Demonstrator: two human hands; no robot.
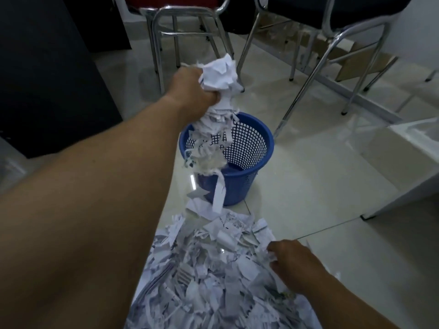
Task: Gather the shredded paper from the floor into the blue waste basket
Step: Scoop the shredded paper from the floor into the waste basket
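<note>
left hand [190, 89] is up over the blue waste basket [237, 186], fist closed round a clump [219, 72] of crumpled sheet and shreds. the wad bulges out of the top of the fist. strips trail down from it across the near-left side of the basket mouth, hiding part of the mesh wall. one long strip [218, 193] hangs down in front of the basket's outer wall. can't tell how much is already inside; only the blue bottom shows on the right.

shredded paper [213, 269] lies as a broad pile on the floor [320, 186], just in front of the basket, with a few loose scraps [199, 207] between the two. right hand [292, 260] sits low at the pile's right edge, fingers curled into the shreds and pinching some.

surroundings: the basket stands upright on pale tile. behind it is a chrome-legged chair with a red seat [166, 27], near but apart. a black-seated chair [344, 43] stands to its right, and flat cardboard [344, 67] lies against the far wall. a dark cabinet [47, 79] is on the left. a white unit [415, 150] is on the right, only partly in frame. the left forearm covers the pile's left side and the floor there.
</note>
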